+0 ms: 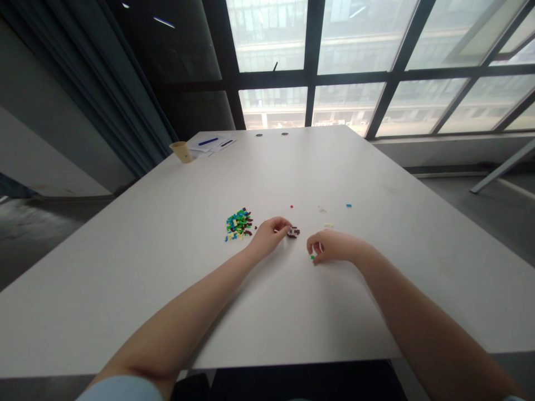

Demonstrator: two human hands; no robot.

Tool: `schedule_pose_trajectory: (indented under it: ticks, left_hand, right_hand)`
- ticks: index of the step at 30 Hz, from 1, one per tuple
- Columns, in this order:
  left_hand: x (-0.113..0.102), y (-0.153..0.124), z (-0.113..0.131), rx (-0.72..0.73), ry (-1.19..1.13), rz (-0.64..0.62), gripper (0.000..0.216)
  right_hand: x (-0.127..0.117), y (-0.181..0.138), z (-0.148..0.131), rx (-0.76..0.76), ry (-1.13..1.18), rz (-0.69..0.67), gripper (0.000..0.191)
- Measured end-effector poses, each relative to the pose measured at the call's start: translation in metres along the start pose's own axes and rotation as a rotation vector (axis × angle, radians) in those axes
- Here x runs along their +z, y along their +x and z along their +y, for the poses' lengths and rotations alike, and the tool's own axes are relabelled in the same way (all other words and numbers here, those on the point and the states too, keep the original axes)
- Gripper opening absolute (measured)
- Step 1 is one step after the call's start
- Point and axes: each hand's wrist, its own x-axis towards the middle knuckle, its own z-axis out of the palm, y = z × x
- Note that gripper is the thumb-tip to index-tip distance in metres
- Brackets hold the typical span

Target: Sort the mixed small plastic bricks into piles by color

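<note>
the brown cluster (293, 232) sits at the left hand's (271, 236) nearly closed fingertips; the green brick (312, 257), by the half-curled right hand (332, 246), lies rightward, closer to the tabletop's (267, 334) near edge. whether either grips, i cannot tell.

Toy-brick pile (239, 223): mixed green, blue, dark reddish-brown, pale yellow. Brick cluster (294, 233): mostly dark brown. Singles: green brick (312, 257), red brick (291, 206), blue brick (349, 205), pale yellow brick (328, 225). Tabletop (267, 178): plain white. Cup (181, 151): tan. Papers (200, 147) white, pen (208, 141) blue. Curtain (125, 89): slate blue. Window frame (314, 39): black. Sleeve (121, 389): pale blue.
</note>
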Motion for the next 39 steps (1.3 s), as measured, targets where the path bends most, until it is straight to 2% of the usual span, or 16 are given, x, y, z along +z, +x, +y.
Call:
schedule_pose_trajectory:
  ticks: [3, 5, 7, 10, 13, 17, 21, 28, 34, 37, 39]
  left_hand:
    - [0.001, -0.001, 0.0, 0.008, -0.015, -0.001, 0.019]
    - [0.003, -0.002, 0.002, 0.003, -0.055, -0.032, 0.018]
    - [0.006, -0.004, 0.004, -0.046, -0.136, -0.095, 0.02]
    - [0.011, -0.009, 0.011, -0.198, -0.324, -0.189, 0.027]
    - [0.014, -0.014, 0.019, -0.297, -0.503, -0.196, 0.029]
    - [0.015, -0.016, 0.023, -0.31, -0.628, -0.137, 0.03]
    - [0.016, -0.015, 0.021, -0.261, -0.643, -0.089, 0.029]
    - [0.013, -0.012, 0.015, -0.052, -0.546, 0.0, 0.032]
    - [0.01, -0.011, 0.017, 0.008, -0.45, -0.016, 0.028]
    - [0.008, -0.009, 0.019, -0.006, -0.384, -0.007, 0.028]
    - [0.005, -0.007, 0.018, -0.036, -0.317, 0.027, 0.028]
  right_hand:
    - [0.005, 0.004, -0.008, -0.016, -0.042, 0.004, 0.009]
    - [0.003, 0.005, -0.011, -0.062, -0.042, 0.072, 0.009]
    - [-0.001, 0.006, -0.013, -0.135, -0.029, 0.235, 0.007]
    - [-0.007, 0.008, -0.016, -0.256, -0.019, 0.543, 0.001]
    - [-0.007, 0.01, -0.019, -0.368, -0.042, 0.703, 0.002]
    - [-0.005, 0.011, -0.021, -0.436, -0.03, 0.735, 0.003]
    - [-0.005, 0.01, -0.024, -0.442, 0.022, 0.747, 0.003]
    - [-0.009, 0.008, -0.023, -0.424, 0.103, 0.859, 0.02]
    - [-0.005, 0.011, -0.027, -0.453, 0.05, 0.8, 0.013]
    - [-0.014, 0.008, -0.017, -0.388, 0.011, 0.759, 0.011]
    - [-0.028, 0.001, 0.003, -0.245, -0.022, 0.752, 0.011]
